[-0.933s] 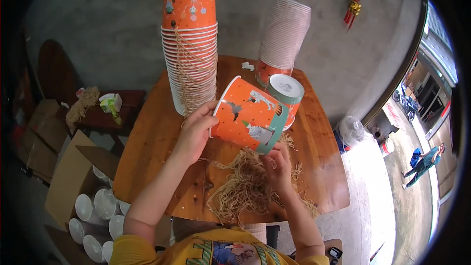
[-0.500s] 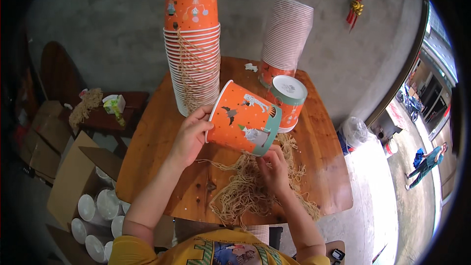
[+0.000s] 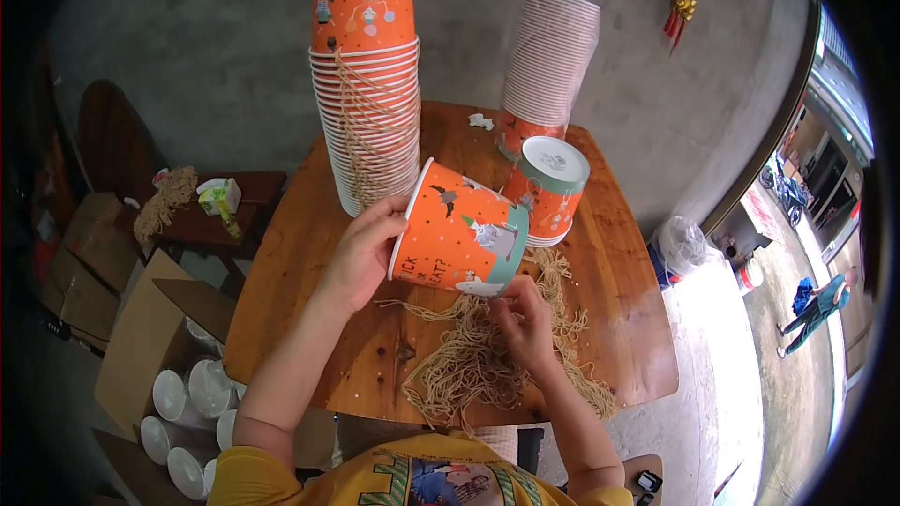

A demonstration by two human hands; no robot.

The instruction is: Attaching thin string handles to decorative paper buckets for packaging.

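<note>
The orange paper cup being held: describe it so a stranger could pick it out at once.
On the wooden table, before the tall stack of cups, the left hand holds an orange paper cup. Unlike its stacked or upturned neighbours, it lies sideways in the air, above the pile of straw-coloured strings.

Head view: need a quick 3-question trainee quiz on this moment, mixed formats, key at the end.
1. True or false: the left hand holds the orange paper bucket on its side, at the rim.
2. What is the right hand touching? A) the tall cup stack B) the pile of tan string C) the cardboard box
3. Fill in: the tall cup stack on the wooden table stands with its bases pointing ____.

Key: 1 true. 2 B, the pile of tan string. 3 up; the cups are upside down.
</note>
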